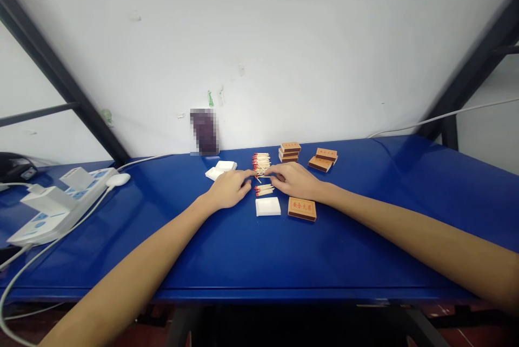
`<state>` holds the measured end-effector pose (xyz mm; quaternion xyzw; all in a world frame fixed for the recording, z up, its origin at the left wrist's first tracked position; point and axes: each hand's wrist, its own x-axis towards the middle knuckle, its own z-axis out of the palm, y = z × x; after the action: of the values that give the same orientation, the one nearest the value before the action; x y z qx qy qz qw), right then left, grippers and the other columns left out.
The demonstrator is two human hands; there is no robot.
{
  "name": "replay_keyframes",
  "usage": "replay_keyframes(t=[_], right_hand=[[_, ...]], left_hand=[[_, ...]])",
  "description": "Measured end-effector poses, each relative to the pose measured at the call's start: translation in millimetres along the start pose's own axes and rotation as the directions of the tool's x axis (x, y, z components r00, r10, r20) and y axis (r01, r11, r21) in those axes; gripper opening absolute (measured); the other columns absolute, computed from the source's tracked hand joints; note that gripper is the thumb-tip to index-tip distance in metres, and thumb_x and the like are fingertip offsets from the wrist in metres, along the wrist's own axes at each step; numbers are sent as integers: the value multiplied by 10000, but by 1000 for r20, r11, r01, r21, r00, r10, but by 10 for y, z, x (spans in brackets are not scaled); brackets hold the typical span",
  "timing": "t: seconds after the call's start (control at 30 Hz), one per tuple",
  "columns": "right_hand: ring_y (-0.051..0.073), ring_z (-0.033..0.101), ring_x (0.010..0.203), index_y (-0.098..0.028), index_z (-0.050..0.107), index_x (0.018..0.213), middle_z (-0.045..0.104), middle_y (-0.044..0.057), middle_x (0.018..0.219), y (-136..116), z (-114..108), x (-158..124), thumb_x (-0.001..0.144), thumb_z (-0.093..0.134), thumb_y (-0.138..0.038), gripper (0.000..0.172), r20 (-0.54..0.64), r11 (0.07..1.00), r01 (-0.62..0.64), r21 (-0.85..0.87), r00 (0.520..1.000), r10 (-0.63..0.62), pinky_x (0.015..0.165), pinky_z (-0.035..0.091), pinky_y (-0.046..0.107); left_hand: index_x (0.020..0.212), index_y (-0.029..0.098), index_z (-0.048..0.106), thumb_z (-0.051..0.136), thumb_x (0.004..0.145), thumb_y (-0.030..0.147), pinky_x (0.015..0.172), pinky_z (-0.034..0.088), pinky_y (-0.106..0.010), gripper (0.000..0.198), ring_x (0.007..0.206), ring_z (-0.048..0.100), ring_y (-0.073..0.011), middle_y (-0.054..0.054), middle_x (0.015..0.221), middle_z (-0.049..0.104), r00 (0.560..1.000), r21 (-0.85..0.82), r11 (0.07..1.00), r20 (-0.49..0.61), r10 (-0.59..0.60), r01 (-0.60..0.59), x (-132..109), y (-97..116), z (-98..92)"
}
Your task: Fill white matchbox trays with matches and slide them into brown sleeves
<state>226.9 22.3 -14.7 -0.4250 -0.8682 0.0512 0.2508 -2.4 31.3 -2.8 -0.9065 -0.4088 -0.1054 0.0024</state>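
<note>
My left fingers [247,174] and right fingers [276,169], whether gripping I cannot tell, flank the near edge of the match pile [261,162], which an uneven nudge could scatter.

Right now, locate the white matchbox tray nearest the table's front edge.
The white matchbox tray lies near the middle of the head view, just left of the lone orange matchbox and in front of the small group of matches.

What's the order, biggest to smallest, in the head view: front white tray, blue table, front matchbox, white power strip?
1. Blue table
2. White power strip
3. Front matchbox
4. Front white tray, only a bit smaller than the matchbox
</note>
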Motion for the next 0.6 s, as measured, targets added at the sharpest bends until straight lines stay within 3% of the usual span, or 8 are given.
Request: replay_keyframes(t=[0.2, 0.6], right_hand=[[134, 514, 601, -199, 712, 1184, 654, 5, 697, 2, -2, 5, 866, 498, -161, 386, 21, 1000, -18, 2, 1000, 18, 583, 319, 254], [132, 505, 597, -176, 719, 1023, 639, 11, 710, 3, -3, 7, 862, 518, -161, 258, 14, 1000, -2, -9, 1000, 2, 585, 320, 258]], left_hand=[[1346, 214, 584, 414, 947, 258, 775, 474, -351, 436, 854, 648, -243, -68, 909, 719, 1000, 12, 1000, 10, -23, 23, 7, 3, -3], [1349, 215, 578, 401, 951, 268, 787, 491, -378, 439, 879, 644, -256, -82, 971, 721, 1000, 22, 1000, 8, -11, 10, 2, 8, 2]])
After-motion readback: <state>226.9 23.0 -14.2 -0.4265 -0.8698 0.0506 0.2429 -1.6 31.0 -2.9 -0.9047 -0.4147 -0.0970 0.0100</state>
